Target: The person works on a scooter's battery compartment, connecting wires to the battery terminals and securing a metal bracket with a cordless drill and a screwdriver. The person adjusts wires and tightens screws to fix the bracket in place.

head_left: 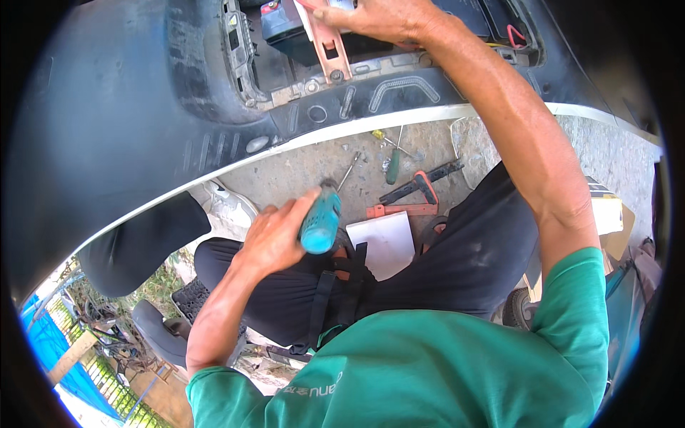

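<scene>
Fingers (pixel 305 205) around rounded teal tool (pixel 320 230)

1 L grip (pixel 273 239) + 1 R grip (pixel 385 18) = 2 grips. 1 teal pwr tool (pixel 320 227). 1 pinkish metal strip (pixel 322 34). 1 grn screwdriver (pixel 392 168) + 1 ylw screwdriver (pixel 378 134) = 2 w/ hdls showing. 1 white flat pc (pixel 382 246). 1 white sneaker (pixel 232 205). Orange-red brkt pcs (pixel 407 210), blk bar pcs (pixel 399 192): can't tell if 1 or 2 ea.
</scene>
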{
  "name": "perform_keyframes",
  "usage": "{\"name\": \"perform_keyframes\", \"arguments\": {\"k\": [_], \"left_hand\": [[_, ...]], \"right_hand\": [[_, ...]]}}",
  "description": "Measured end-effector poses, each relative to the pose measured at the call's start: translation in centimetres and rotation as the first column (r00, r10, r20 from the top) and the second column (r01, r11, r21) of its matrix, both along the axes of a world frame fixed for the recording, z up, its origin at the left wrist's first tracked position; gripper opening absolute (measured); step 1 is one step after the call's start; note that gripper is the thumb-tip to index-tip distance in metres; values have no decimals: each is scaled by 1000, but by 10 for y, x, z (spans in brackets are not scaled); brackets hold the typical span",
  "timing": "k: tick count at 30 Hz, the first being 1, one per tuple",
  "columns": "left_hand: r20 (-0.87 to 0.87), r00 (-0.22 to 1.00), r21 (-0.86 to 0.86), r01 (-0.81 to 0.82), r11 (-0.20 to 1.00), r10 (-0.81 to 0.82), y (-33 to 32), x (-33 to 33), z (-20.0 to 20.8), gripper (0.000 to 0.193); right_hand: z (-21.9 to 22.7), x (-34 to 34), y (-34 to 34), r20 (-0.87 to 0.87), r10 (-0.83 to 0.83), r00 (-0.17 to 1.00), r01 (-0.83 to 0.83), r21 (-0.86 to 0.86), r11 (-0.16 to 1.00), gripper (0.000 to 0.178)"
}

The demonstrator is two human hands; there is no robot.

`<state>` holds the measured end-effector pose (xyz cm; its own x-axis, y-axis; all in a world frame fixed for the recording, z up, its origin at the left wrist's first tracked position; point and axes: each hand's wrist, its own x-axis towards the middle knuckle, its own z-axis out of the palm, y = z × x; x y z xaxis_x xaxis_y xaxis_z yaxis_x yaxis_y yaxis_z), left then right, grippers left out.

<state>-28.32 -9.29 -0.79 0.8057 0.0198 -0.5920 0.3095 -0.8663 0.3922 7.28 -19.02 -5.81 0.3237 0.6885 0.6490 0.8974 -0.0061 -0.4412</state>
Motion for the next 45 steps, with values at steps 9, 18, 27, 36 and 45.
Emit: {"name": "perform_keyframes", "arguments": {"k": [9, 18, 27, 36, 45], "left_hand": [[322, 946, 312, -76, 947, -30, 49, -48, -211, 102], [256, 964, 330, -161, 930, 76, 27, -45, -227, 91], [324, 937, -10, -135, 991, 131, -41, 49, -205, 40], [451, 851, -151, -222, 963, 267, -59, 67, -289, 29], [-542, 457, -684, -728, -54, 705, -28, 41, -154, 11]], "right_hand": [[79, -111, -80, -232, 213, 949, -180, 155, 971, 27], [52, -128, -92, -514, 223, 829, -235, 41, 971, 16], [36, -125, -86, -535, 238, 811, -296, -23, 955, 14], [33, -117, -96, -538, 220, 813, -285, -38, 958, 14], [35, -124, -107, -671, -49, 740, -436, -533, 725, 30]]}}
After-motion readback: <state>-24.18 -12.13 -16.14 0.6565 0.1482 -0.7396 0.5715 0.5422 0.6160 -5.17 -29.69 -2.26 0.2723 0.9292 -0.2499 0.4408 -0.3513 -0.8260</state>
